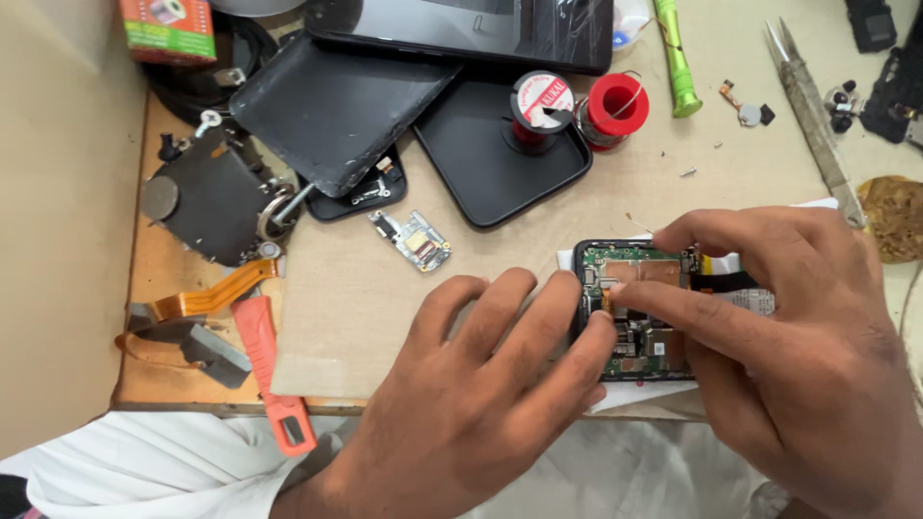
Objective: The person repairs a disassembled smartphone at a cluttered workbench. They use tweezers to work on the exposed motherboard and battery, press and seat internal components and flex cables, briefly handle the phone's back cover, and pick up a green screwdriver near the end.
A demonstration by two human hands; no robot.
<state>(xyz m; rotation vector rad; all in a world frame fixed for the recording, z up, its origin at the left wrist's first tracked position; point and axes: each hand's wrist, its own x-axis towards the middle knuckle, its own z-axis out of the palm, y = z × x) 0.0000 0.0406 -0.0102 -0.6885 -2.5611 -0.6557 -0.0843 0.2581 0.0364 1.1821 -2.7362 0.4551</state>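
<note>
An opened phone [639, 308] with its green circuit board exposed is steadied near the desk [365, 317]'s front edge. Its left end is pressed by the left hand [481, 404] with fingers spread, gripping nothing. A board part is pinched by the right hand [798, 336], whose fingers [663, 312] are closed on it.
</note>
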